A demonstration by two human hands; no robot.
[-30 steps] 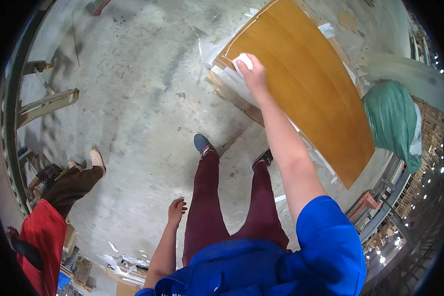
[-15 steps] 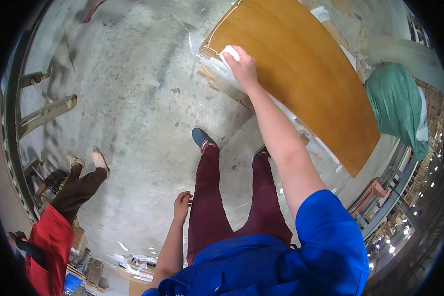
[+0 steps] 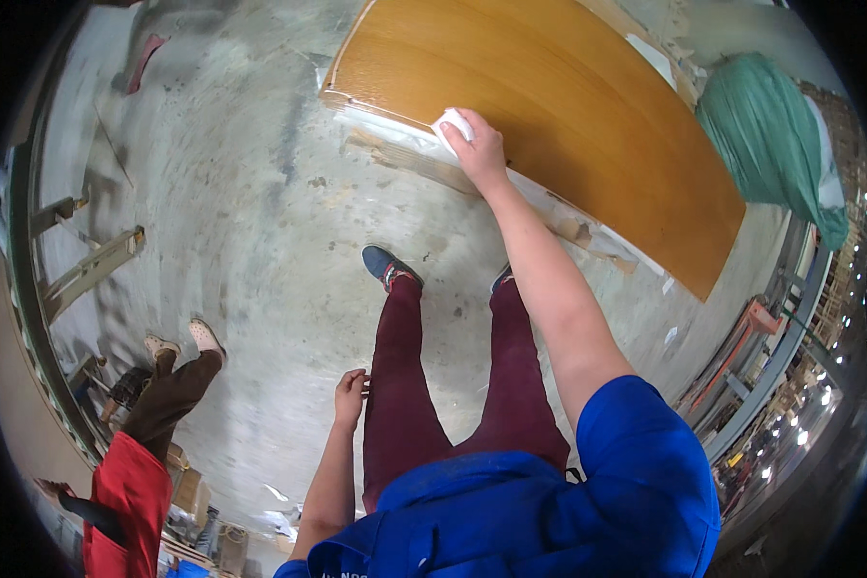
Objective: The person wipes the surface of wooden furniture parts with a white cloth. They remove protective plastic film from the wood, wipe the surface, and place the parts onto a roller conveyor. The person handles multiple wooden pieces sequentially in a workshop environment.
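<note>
— Right hand (image 3: 484, 154) closed around a small white object (image 3: 447, 126), thumb on the near side, fingers on the far side.
— What sort of object?
— Can't tell. Pale, blocky, partly covered by the fingers.
— Position?
— At the near long edge of an orange-brown panel (image 3: 568, 125), toward its left corner. Contact with the surface: can't tell.
— Marks on the panel?
— Thin white line (image 3: 385, 103) along the near edge, between the left corner and the object.
— And the left hand?
— Left hand (image 3: 350, 397) hangs low, just beside the left thigh, fingers loosely bent, half open.
— What shows below the panel?
— White sheeting (image 3: 376, 120) along the near side, then cardboard (image 3: 409, 162), then grey floor (image 3: 260, 222).
— Surroundings?
— Green cover (image 3: 756, 125), draped in folds, near the panel's right side. Lower left, well apart from the panel: a co-worker in a red top (image 3: 135, 501), dark trousers and pale clogs (image 3: 204, 335). Long green metal beam (image 3: 29, 289) at far left.
</note>
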